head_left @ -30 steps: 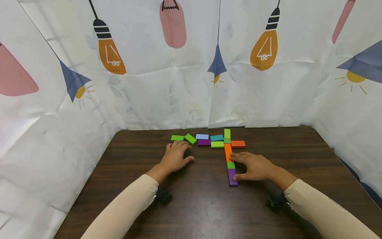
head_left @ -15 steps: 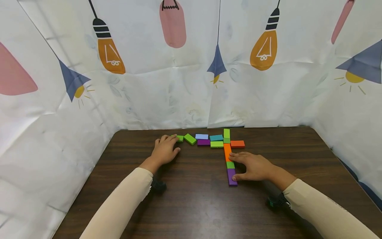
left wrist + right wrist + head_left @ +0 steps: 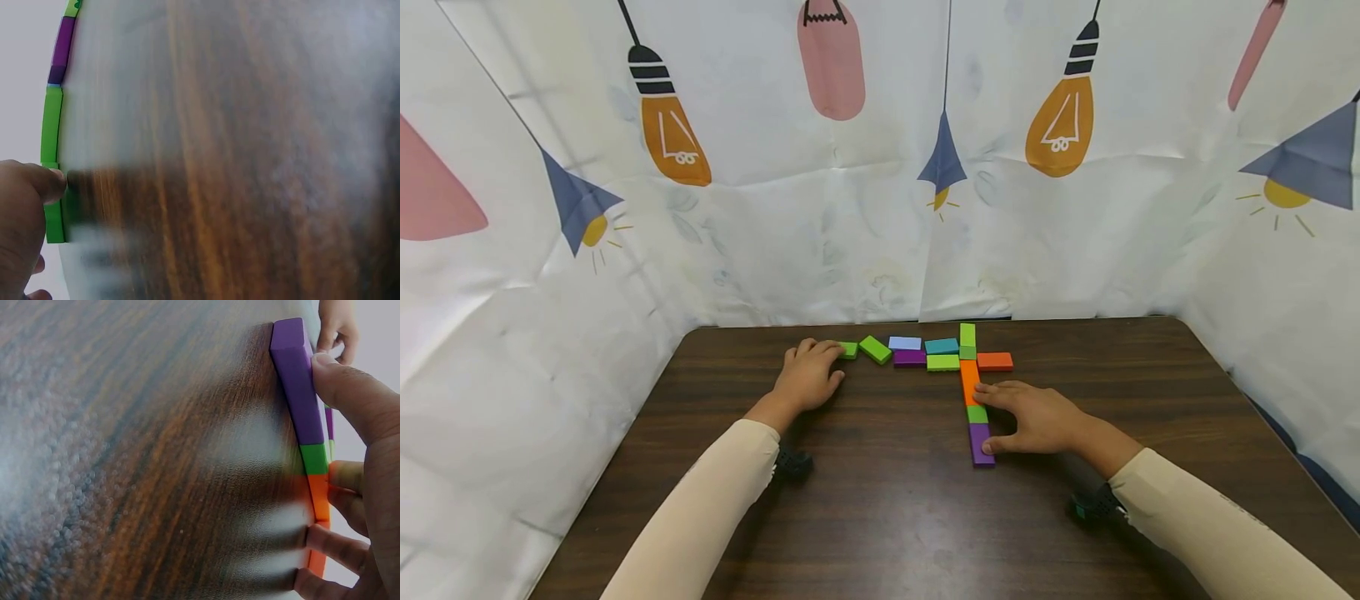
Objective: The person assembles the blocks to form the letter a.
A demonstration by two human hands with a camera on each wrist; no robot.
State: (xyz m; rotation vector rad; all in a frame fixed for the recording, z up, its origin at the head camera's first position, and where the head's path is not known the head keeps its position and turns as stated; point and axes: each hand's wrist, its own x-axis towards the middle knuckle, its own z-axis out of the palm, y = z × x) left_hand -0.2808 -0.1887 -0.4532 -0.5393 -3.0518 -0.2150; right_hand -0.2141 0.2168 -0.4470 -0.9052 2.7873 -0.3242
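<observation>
My left hand (image 3: 807, 375) is at the far left end of a row of small blocks, its fingertips on a green block (image 3: 849, 351). The left wrist view has one finger lying across that green block (image 3: 55, 222), whose other side is partly covered. My right hand (image 3: 1033, 417) rests along a column of blocks. Its thumb touches the purple block (image 3: 981, 445), and the fingertips reach the orange block (image 3: 971, 383). Between those two sits a short green block (image 3: 977, 414). Close up in the right wrist view, the thumb lies against the purple block's (image 3: 297, 381) side, with the fingers spread.
Beside the left green block, a tilted green block (image 3: 876, 350) lies before light blue (image 3: 905, 343), purple (image 3: 910, 358), teal (image 3: 942, 346) and lime (image 3: 943, 363) ones. A red-orange block (image 3: 995, 362) juts right. The brown table (image 3: 880, 517) meets a printed curtain (image 3: 880, 242) behind.
My left hand has moved left, from in front of the tilted green block to the leftmost green block. My right hand stays where it was on the column.
</observation>
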